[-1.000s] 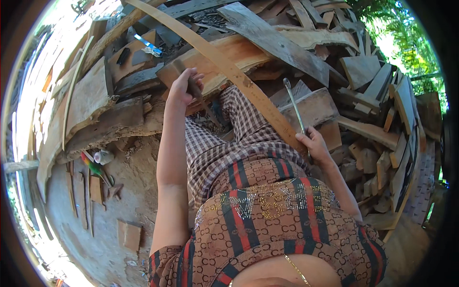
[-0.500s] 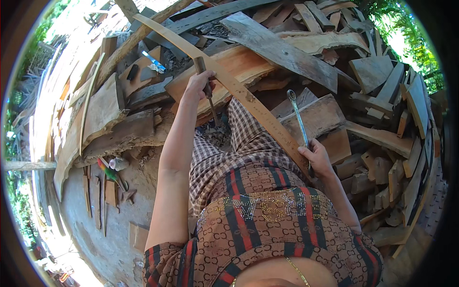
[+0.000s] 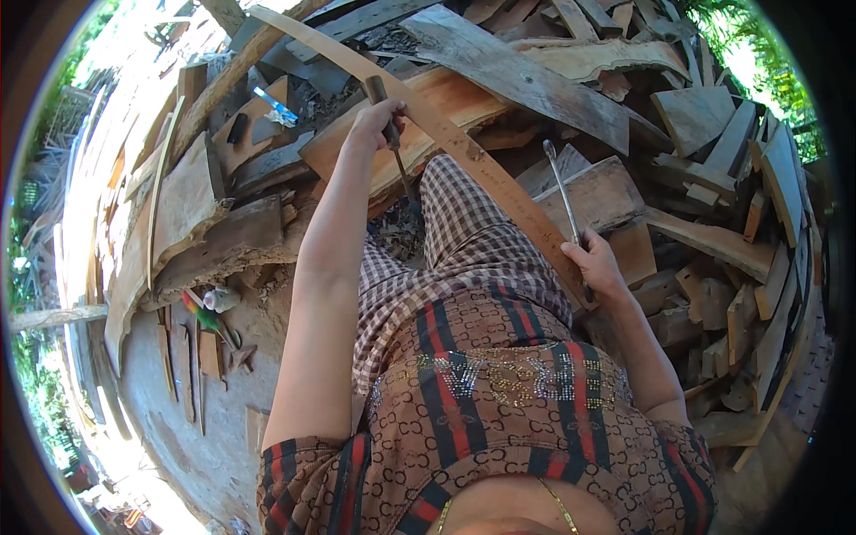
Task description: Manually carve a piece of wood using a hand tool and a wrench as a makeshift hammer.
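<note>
My left hand (image 3: 378, 122) is closed round the wooden handle of a chisel (image 3: 375, 89). Its thin metal shaft points down past the edge of a long, narrow wooden plank (image 3: 464, 147). That plank slants from the upper left down to my right hip, lying over my right leg, with small dark marks on its face. Close to its near end, my right hand (image 3: 595, 262) grips a shiny metal wrench (image 3: 563, 187). The wrench's ring end points up and away, seen nearly edge-on; its lower end is partly hidden by my fingers.
A thick rough-edged slab (image 3: 446, 98) lies beyond my knees. Offcuts (image 3: 713, 303) are heaped on the right, and a broad grey board (image 3: 517, 76) crosses the pile ahead. A blue-and-white item (image 3: 276, 107) rests among boards on the left. Several sticks and a colourful-handled tool (image 3: 203, 312) lie on the floor.
The wrench has rolled in my right hand, so its ring now shows edge-on instead of face-on. My left hand with the chisel sits slightly higher in the view.
</note>
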`<state>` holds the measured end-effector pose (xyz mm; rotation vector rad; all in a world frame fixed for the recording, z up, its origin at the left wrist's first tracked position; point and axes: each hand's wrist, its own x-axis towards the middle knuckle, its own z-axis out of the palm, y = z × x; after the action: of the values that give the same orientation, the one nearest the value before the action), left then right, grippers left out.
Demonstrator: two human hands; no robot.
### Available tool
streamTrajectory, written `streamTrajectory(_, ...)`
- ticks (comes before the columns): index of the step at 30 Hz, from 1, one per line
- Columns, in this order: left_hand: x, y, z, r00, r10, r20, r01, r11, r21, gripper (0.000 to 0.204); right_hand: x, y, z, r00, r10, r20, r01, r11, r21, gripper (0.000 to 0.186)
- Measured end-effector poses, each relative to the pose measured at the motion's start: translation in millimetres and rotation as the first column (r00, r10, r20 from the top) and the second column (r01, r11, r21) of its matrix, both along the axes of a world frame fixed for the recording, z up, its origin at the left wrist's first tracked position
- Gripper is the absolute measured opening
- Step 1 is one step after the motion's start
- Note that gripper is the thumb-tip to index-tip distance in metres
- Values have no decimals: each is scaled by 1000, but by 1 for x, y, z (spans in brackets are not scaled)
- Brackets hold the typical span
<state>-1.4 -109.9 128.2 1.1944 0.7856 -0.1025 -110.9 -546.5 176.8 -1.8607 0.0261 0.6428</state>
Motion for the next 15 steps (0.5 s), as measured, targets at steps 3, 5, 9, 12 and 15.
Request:
streamTrajectory(3,6,7,0,986,162,35,-163,986,20,17,7,25,5,992,20,124,-20,1000,-5,14)
streamTrajectory(5,2,30,1,946,307,101,-312,949,38,14,15,63,-2,984,113,134,-124,990,71,15)
streamTrajectory(9,-18,33,12,959,274,74,-283,943,175,18,32,137,-44,972,227,65,-236,943,233,20)
streamTrajectory(12,-43,42,13,978,208,18,-206,952,224,23,36,167,-54,955,275,-109,-253,950,183,26)
streamTrajectory(15,-62,52,3,984,177,11,-176,965,193,26,35,174,-51,931,341,-130,-314,930,192,31)
